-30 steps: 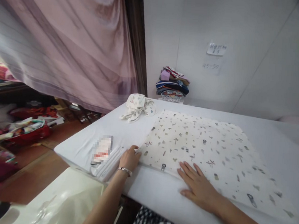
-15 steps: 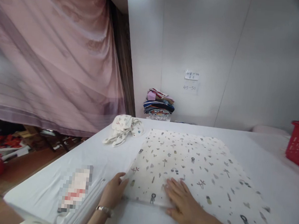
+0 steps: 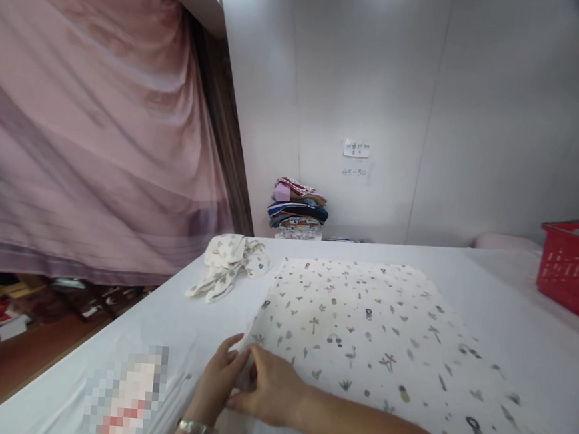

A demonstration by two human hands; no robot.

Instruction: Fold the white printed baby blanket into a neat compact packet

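Note:
A white cloth [image 3: 360,336] printed with small palms, leaves and animals lies spread flat on the white table. My left hand [image 3: 219,375], with a metal band at the wrist, is closed at the cloth's near left corner. Right beside it, my right hand [image 3: 273,386] pinches the same corner, thumb and fingers bent together. Part of the corner is hidden between the two hands. Beyond my left hand lies a crumpled white cloth [image 3: 228,262] with a similar small print.
Folded fabrics [image 3: 297,207] stand stacked by the wall at the back. A red plastic basket [image 3: 573,269] sits at the right. A pink curtain [image 3: 100,128] hangs at the left. A blurred-out item [image 3: 130,392] lies near the table's [image 3: 180,329] left front.
My right hand has moved left from lying flat on the printed cloth to pinching its near left corner beside my left hand. The view has shifted slightly to the right.

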